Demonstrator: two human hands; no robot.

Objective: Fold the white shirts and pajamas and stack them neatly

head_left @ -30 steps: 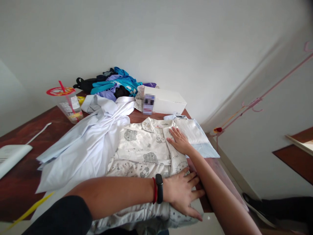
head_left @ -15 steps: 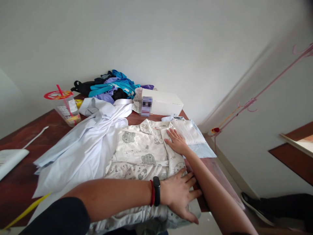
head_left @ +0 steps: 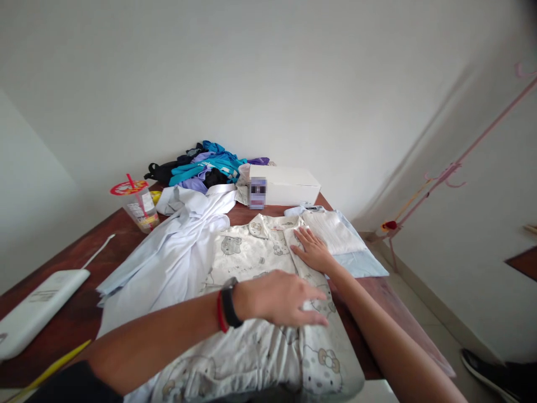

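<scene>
I'm looking down at the cream cartoon-cat print cotton pyjama top (head_left: pixel 251 263), spread collar-away on the dark reddish-brown wooden worktop (head_left: pixel 71 313), its lower part running to the near edge and spilling over it. My left hand (head_left: pixel 279 296) lies across the middle of the garment, fingers spread flat and pointing right, palm down on the cloth, pinching nothing. My right hand (head_left: pixel 312 252) is flat too, fingers open, pressing the right-hand panel up near the collar, just beside the folded white ribbed top on pale blue cloth (head_left: pixel 335 235) at the worktop's right edge. That right side panel looks already turned in along a straight line, though the near end of the fold is partly under my forearm, so I can't be sure how clean it is there.

My read: the fold is being smoothed and pinned, side panel in, hem not yet brought up. The next move calls for keeping one palm on the crease while the other goes to the loose edge, without dragging the cloth.

To the left, a crumpled pale blue-white shirt (head_left: pixel 168 263) touches the pyjama top. At the far edge sit a heap of teal, purple and black clothes (head_left: pixel 201 168), a white cardboard box (head_left: pixel 289 184) and a clear plastic cup with a red lid and straw (head_left: pixel 140 207).
</scene>
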